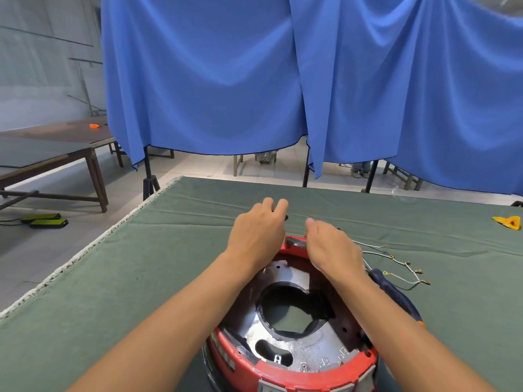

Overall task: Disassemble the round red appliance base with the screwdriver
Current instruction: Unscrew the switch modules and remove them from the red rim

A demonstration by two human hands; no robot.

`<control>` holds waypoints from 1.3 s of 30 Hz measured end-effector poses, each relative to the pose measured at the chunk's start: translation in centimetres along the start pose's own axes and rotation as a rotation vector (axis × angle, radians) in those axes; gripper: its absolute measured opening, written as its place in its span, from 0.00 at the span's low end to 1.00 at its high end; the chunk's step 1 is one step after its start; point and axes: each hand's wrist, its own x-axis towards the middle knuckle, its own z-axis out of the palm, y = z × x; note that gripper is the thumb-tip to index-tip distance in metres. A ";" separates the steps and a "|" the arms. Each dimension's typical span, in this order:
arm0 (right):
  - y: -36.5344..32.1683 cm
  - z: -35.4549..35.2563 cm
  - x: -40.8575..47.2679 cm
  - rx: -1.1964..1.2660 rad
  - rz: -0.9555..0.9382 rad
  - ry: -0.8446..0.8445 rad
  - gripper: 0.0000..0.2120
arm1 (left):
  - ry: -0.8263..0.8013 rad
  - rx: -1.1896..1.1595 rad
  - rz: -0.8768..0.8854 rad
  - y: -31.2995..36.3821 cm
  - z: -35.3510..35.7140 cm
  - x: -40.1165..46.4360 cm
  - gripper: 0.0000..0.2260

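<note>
The round red appliance base (291, 374) lies open side up on the green cloth near me, showing a silver metal plate with a large round hole. My left hand (257, 230) reaches past its far rim, fingers curled around a small dark piece (286, 217) at the fingertips. My right hand (331, 250) rests knuckles-up over the far rim; its fingertips are hidden. The screwdriver (396, 295), with a dark blue handle, lies on the cloth right of the base, partly under my right forearm.
White wires (396, 264) with metal terminals trail right from under my right hand. A yellow scrap (508, 222) lies at the far right of the green-covered table (141, 264). Blue curtains (254, 80) hang behind; a wooden table (56, 154) stands at left.
</note>
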 end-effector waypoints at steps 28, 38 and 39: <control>3.3 -3.0 1.4 0.716 0.218 0.117 0.10 | -0.322 -0.168 0.096 -0.3 0.8 -0.5 0.12; 4.7 -3.7 -2.5 0.233 -0.004 -0.267 0.09 | -0.351 -0.193 0.071 -0.8 0.4 0.2 0.11; 4.8 -3.4 -2.7 0.192 -0.005 -0.254 0.04 | -0.357 -0.230 0.057 -0.9 0.2 0.2 0.11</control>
